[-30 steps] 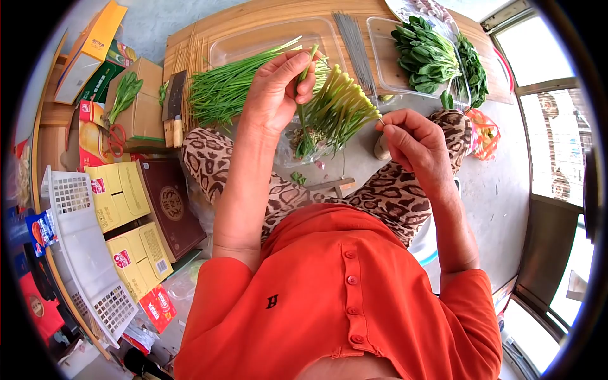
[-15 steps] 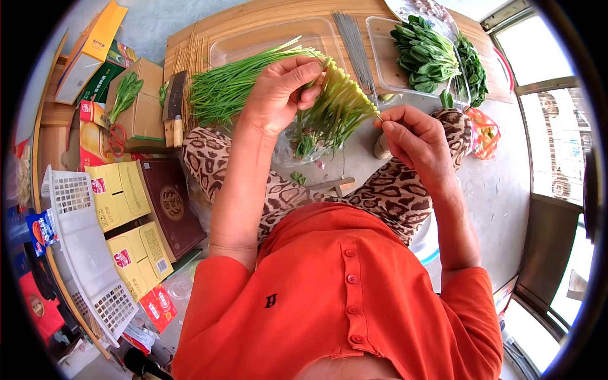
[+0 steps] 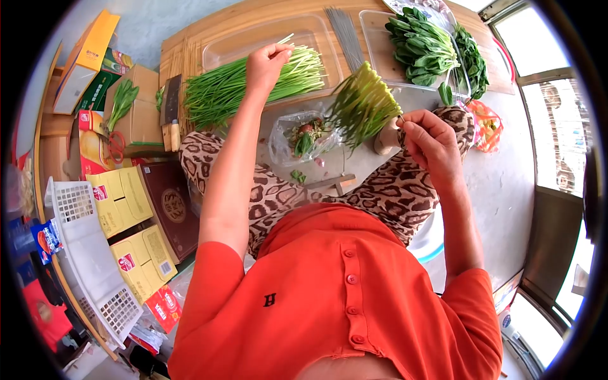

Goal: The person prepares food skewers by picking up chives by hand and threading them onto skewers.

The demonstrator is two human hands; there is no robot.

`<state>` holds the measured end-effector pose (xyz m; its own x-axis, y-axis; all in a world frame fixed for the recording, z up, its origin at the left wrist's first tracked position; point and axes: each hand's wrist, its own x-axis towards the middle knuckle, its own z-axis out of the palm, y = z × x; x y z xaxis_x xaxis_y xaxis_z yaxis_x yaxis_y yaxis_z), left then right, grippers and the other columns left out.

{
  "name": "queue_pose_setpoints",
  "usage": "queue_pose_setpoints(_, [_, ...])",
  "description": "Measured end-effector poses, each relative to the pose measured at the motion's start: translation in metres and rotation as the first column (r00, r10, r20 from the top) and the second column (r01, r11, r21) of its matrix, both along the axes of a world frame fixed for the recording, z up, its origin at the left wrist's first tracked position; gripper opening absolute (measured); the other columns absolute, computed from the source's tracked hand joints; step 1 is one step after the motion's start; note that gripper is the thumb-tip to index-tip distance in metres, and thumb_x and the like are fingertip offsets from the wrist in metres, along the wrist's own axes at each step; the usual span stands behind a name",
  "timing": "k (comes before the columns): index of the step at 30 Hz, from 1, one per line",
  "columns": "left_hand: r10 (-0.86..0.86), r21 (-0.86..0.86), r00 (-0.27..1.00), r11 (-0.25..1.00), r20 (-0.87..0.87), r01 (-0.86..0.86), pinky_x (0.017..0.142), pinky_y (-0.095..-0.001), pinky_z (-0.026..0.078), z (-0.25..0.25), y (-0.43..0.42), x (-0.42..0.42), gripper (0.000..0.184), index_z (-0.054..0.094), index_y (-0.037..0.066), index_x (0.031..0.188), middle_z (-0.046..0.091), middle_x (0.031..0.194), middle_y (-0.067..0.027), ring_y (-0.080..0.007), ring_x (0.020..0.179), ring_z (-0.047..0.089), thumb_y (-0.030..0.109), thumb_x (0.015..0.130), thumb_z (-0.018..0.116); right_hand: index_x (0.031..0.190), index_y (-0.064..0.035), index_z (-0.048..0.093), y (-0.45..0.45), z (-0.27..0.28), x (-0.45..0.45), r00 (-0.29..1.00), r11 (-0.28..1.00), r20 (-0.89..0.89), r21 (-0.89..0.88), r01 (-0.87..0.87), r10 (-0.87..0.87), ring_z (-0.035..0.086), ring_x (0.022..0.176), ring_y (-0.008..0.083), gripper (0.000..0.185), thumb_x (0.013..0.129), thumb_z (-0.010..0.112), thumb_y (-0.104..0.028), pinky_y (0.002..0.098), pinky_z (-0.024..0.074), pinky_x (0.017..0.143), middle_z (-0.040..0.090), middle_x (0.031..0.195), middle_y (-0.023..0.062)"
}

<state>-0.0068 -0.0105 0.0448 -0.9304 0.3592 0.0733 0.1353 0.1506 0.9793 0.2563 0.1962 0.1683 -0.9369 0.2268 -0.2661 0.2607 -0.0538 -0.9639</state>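
Note:
My right hand (image 3: 434, 142) pinches the end of a thin skewer (image 3: 401, 118), mostly hidden by a dense row of chives (image 3: 364, 101) threaded on it. Their pale cut ends face up and the green leaves hang down. At the table edge, my left hand (image 3: 267, 66) is closed at the pale ends of a pile of loose chives (image 3: 221, 95), fingertips pinched on a stalk. The pile lies across a clear plastic tray (image 3: 316, 24).
Metal skewers (image 3: 345, 39) lie beside a second tray with leafy greens (image 3: 421, 47). A cleaver (image 3: 170, 101) rests at the table's left. Below are a plastic bag of scraps (image 3: 297, 136) and a wooden piece (image 3: 345, 183). Boxes (image 3: 117, 199) and a white basket (image 3: 88, 247) stand left.
My left hand has left the threaded chives and moved up to the loose pile. My right hand still holds the skewer, its row of chives now tilted more steeply.

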Motion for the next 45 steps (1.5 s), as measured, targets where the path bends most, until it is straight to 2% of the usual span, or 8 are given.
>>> queue_pose_setpoints(5, [-0.050, -0.529, 0.927, 0.832, -0.371, -0.167, 0.068, -0.0345, 0.048, -0.046, 0.024, -0.028, 0.010, 0.072, 0.015, 0.085, 0.066, 0.087, -0.0081, -0.0237, 0.077, 0.064, 0.018, 0.076, 0.069, 0.096, -0.0019, 0.060, 0.014, -0.005, 0.007, 0.998, 0.998, 0.018, 0.004, 0.066, -0.066, 0.030, 0.043, 0.0011, 0.016, 0.094, 0.052, -0.016, 0.0166, 0.0209, 0.040, 0.044, 0.057, -0.0056])
queue_pose_setpoints(9, [-0.176, -0.673, 0.832, 0.684, -0.526, -0.281, 0.077, -0.0396, 0.044, -0.066, 0.037, -0.034, 0.005, 0.068, 0.017, 0.068, 0.061, 0.086, -0.0061, -0.0265, 0.091, 0.057, 0.017, 0.072, 0.070, 0.096, -0.0023, 0.059, 0.021, -0.011, 0.012, 0.995, 0.996, 0.031, -0.018, 0.091, -0.091, 0.029, 0.044, 0.0010, 0.017, 0.094, 0.052, -0.017, 0.0167, 0.0209, 0.040, 0.043, 0.057, -0.0059])
queue_pose_setpoints(16, [-0.182, -0.683, 0.826, 0.669, -0.534, -0.294, 0.073, -0.0394, 0.047, -0.053, 0.039, -0.039, 0.004, 0.068, 0.014, 0.076, 0.064, 0.081, -0.0065, -0.0254, 0.083, 0.061, 0.017, 0.073, 0.069, 0.096, -0.0027, 0.059, 0.024, -0.015, 0.012, 0.995, 0.995, 0.042, -0.025, 0.095, -0.094, 0.030, 0.044, 0.0009, 0.016, 0.094, 0.053, -0.018, 0.0165, 0.0213, 0.040, 0.044, 0.057, -0.0060])
queue_pose_setpoints(18, [-0.053, -0.456, 0.944, 0.883, -0.325, -0.107, 0.068, -0.0355, 0.050, -0.039, 0.033, -0.041, 0.008, 0.067, 0.009, 0.082, 0.067, 0.076, -0.0077, -0.0228, 0.073, 0.064, 0.015, 0.076, 0.067, 0.096, -0.0026, 0.059, 0.024, -0.015, 0.010, 0.997, 0.997, 0.028, -0.029, 0.066, -0.065, 0.030, 0.043, 0.0008, 0.016, 0.094, 0.053, -0.018, 0.0163, 0.0214, 0.040, 0.044, 0.057, -0.0057])
queue_pose_setpoints(21, [0.026, -0.143, 0.946, 0.987, -0.324, -0.076, 0.061, -0.0251, 0.049, -0.003, 0.023, -0.038, 0.012, 0.068, 0.006, 0.091, 0.067, 0.072, -0.0033, -0.0102, 0.065, 0.062, 0.012, 0.080, 0.066, 0.096, -0.0024, 0.059, 0.016, -0.011, 0.008, 0.999, 0.999, 0.015, -0.007, 0.050, -0.050, 0.030, 0.043, 0.0007, 0.016, 0.094, 0.052, -0.017, 0.0163, 0.0212, 0.039, 0.044, 0.057, -0.0057])
queue_pose_setpoints(30, [-0.056, 0.424, 0.997, 0.903, -0.057, 0.075, 0.055, -0.0212, 0.042, 0.128, -0.003, 0.051, 0.019, 0.063, -0.003, 0.101, 0.061, 0.076, -0.0025, -0.0088, 0.064, 0.054, 0.011, 0.087, 0.063, 0.096, -0.0036, 0.061, -0.013, 0.016, -0.002, 0.999, 1.000, -0.046, -0.009, -0.025, 0.025, 0.034, 0.045, 0.0006, 0.013, 0.093, 0.053, -0.014, 0.0161, 0.0240, 0.041, 0.045, 0.058, -0.0055])
queue_pose_setpoints(38, [-0.307, 0.648, 0.911, 0.759, 0.275, 0.060, 0.051, -0.0205, 0.035, 0.122, -0.010, 0.091, 0.020, 0.064, 0.002, 0.101, 0.059, 0.076, -0.0007, -0.0083, 0.063, 0.051, 0.015, 0.086, 0.064, 0.095, -0.0009, 0.059, -0.036, 0.036, -0.003, 0.987, 0.998, -0.145, 0.003, -0.067, 0.067, 0.030, 0.043, 0.0004, 0.015, 0.094, 0.052, -0.014, 0.0167, 0.0209, 0.040, 0.044, 0.056, -0.0053])
queue_pose_setpoints(45, [-0.314, 0.671, 0.892, 0.741, 0.325, 0.016, 0.048, -0.0216, 0.033, 0.125, -0.012, 0.100, 0.020, 0.065, 0.005, 0.101, 0.059, 0.076, 0.0003, -0.0083, 0.058, 0.048, 0.017, 0.086, 0.065, 0.096, -0.0028, 0.061, -0.038, 0.036, 0.000, 0.985, 0.994, -0.136, -0.008, -0.108, 0.106, 0.034, 0.049, -0.0005, 0.014, 0.093, 0.054, -0.014, 0.0159, 0.0248, 0.043, 0.046, 0.060, -0.0055])
